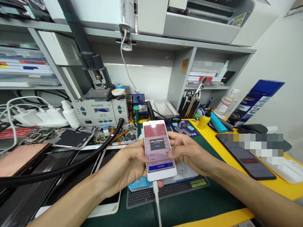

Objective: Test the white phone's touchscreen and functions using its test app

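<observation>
A white smartphone [159,175] is held upright in both hands, its screen lit with a dark pop-up box and a blue bar near the bottom. My left hand [134,157] wraps the phone's left edge, thumb at the front and fingers hidden behind. On the right edge, my right hand [183,150] grips the phone, with its thumb over the screen's side. A white charging cable [157,201] is plugged into the phone's bottom and runs down toward me. Under the phone lie a blue and white packet [139,183] and a dark honeycomb-patterned pad [165,190].
At left lie several tablets and screens, crossed by a thick black hose [71,173]. A grey rework station [99,110] stands behind circuit boards [127,134]. At right are a dark phone [246,157], a yellow bottle [204,120] and a blue spray can [257,102].
</observation>
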